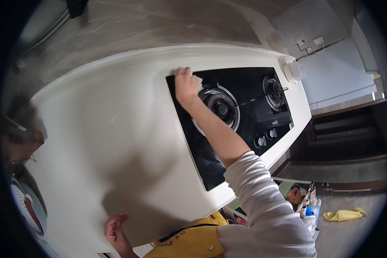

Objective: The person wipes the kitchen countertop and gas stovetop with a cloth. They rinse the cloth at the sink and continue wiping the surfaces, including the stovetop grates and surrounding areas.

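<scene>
My right hand [186, 86] presses down at the back left corner of a black glass gas cooktop [248, 80]. A crumpled white cloth or tissue [197, 80] shows from under its fingers, mostly hidden by the hand. The forearm crosses over the large left burner [222, 108]. To the right sits a smaller burner [274, 92], and two control knobs [261, 141] are near the front edge. My left hand [116, 228] hovers low over the front of the white countertop [116, 129], fingers loosely curled, with nothing visible in it.
A whitish container with a clear lid [293, 71] stands right of the cooktop. At the left edge are a colander [21, 200] with a red-handled utensil [33, 213] and a brown block [22, 148]. A yellow cloth or bag [343, 215] and an open drawer of packages [301, 196] lie lower right.
</scene>
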Demonstrator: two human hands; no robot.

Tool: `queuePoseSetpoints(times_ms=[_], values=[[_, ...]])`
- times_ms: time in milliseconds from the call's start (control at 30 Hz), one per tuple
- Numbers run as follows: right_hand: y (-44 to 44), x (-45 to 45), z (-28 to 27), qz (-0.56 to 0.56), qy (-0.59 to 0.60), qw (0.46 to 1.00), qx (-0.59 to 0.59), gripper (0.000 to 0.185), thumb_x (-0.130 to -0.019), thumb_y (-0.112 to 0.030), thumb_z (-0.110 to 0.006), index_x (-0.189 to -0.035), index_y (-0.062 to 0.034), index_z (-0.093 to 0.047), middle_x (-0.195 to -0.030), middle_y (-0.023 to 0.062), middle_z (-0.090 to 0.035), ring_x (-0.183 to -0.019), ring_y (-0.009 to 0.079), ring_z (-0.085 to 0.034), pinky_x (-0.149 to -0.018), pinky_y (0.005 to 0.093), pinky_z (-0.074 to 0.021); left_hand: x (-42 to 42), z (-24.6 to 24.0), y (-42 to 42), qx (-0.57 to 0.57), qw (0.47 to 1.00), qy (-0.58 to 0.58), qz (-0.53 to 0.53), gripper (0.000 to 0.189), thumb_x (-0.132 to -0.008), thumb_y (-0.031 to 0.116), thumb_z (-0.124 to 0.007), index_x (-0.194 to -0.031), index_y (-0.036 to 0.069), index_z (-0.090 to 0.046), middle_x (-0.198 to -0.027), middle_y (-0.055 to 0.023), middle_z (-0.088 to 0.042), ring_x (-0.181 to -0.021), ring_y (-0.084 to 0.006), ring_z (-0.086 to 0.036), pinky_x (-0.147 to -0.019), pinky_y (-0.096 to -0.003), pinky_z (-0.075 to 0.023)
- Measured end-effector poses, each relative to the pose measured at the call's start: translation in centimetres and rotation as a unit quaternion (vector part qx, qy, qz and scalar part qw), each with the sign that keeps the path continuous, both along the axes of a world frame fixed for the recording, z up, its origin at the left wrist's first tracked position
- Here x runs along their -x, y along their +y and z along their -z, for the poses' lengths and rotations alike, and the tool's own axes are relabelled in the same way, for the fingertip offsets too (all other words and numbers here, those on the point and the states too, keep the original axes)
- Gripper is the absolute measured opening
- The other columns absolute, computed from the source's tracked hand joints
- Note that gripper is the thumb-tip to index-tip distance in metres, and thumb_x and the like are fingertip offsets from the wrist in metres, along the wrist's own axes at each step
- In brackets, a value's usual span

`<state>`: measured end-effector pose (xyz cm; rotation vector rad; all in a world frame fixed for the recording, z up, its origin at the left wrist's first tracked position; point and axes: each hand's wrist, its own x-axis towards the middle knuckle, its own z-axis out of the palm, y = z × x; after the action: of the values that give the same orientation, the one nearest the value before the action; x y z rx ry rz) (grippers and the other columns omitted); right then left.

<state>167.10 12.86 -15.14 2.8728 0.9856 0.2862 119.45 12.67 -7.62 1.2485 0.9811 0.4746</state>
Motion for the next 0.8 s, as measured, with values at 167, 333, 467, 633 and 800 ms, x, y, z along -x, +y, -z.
queuePoseSetpoints(times_ms=[167,333,467,633,800], values=[[2.1,1.8,0.4,0.141,0.036,0.989,-0.006,0.035,-0.080,-0.014,-0.057,-0.110,0.0021,-0.052,-0.115,0.0223,-0.041,-0.100,0.0421,-0.050,-0.079,0.0537,-0.0460,-0.1,0.2,-0.1,0.010,1.000,-0.006,-0.021,0.019,-0.093,0.015,-0.047,-0.093,-0.001,-0.057,-0.089,-0.0107,-0.060,-0.087,-0.0190,-0.057,-0.087,-0.0347,-0.0454],[2.8,1.5,0.3,0.190,0.042,0.981,-0.023,0.035,-0.083,-0.014,-0.056,-0.114,-0.0007,-0.054,-0.112,0.0216,-0.043,-0.104,0.0401,-0.045,-0.082,0.0598,-0.0443,0.9,-2.0,0.1,0.017,1.000,0.023,0.001,0.025,-0.093,0.020,-0.054,-0.099,-0.004,-0.059,-0.099,-0.0161,-0.063,-0.096,-0.0241,-0.059,-0.093,-0.0373,-0.0435],[2.8,3.8,-0.4,0.180,0.026,0.976,-0.119,0.023,-0.081,-0.014,-0.058,-0.101,-0.0046,-0.058,-0.106,0.0115,-0.046,-0.098,0.0305,-0.047,-0.082,0.0590,-0.0437,1.8,-1.5,-0.2,0.027,0.999,0.023,-0.004,0.025,-0.093,0.020,-0.054,-0.099,-0.004,-0.059,-0.099,-0.0157,-0.063,-0.096,-0.0246,-0.058,-0.092,-0.0380,-0.0436],[2.0,7.2,-0.7,0.159,0.053,0.977,-0.129,0.029,-0.076,-0.011,-0.062,-0.104,-0.0082,-0.055,-0.107,0.0115,-0.045,-0.097,0.0310,-0.046,-0.080,0.0512,-0.0433,1.4,-2.0,-0.3,0.014,1.000,0.019,0.001,0.023,-0.092,0.018,-0.053,-0.098,-0.003,-0.058,-0.095,-0.0139,-0.062,-0.092,-0.0225,-0.058,-0.090,-0.0362,-0.0444],[0.9,8.7,-0.7,0.149,0.098,0.973,-0.148,0.044,-0.067,-0.006,-0.068,-0.107,-0.0073,-0.051,-0.109,0.0128,-0.044,-0.099,0.0332,-0.046,-0.077,0.0457,-0.0438,1.0,-1.9,-0.8,-0.024,1.000,0.009,0.011,0.020,-0.092,0.015,-0.048,-0.095,-0.002,-0.058,-0.088,-0.0110,-0.061,-0.087,-0.0196,-0.058,-0.086,-0.0344,-0.0464]])
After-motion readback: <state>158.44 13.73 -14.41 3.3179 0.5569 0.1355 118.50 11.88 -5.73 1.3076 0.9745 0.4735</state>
